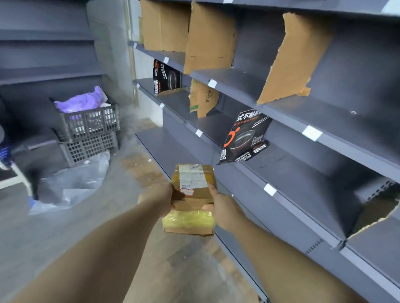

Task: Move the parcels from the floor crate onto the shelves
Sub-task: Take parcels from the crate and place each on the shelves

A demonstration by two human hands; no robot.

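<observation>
A small brown cardboard parcel (190,196) wrapped in yellowish tape, with a white shipping label on top, is held in front of me above the floor. My left hand (157,195) grips its left edge. My right hand (220,204) holds its right edge with the thumb over the top. The grey metal shelves (283,199) run along my right, just beside the parcel. A grey plastic crate (91,122) with purple and white bags in it stands on the floor at the back left, stacked on another crate.
Cardboard dividers (290,59) and black printed box panels (245,137) split the shelves into bays. A clear plastic bag (73,183) lies on the floor in front of the crates. More grey shelving (39,55) stands at the left.
</observation>
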